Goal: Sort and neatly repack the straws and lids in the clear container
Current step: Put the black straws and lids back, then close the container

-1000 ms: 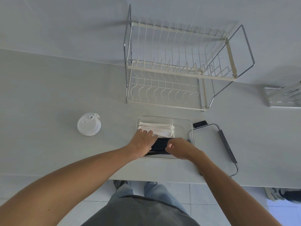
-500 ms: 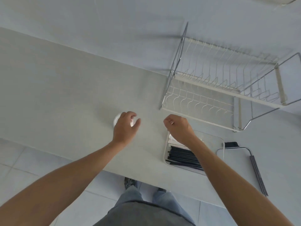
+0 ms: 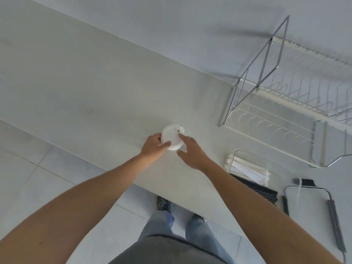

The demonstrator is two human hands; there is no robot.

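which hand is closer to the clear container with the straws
Right. The right hand is on the near side of the white lids, toward the clear container; the left hand grips the lids' far side.

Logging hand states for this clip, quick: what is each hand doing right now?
Left hand: closed on the white lids, gripping the stack's side.
Right hand: open, fingertip touching the lids' top, not gripping.

One head-worn view looks steeply down, tilted, from close above the surface (image 3: 118, 88), the dish rack (image 3: 282, 111) at its far right.
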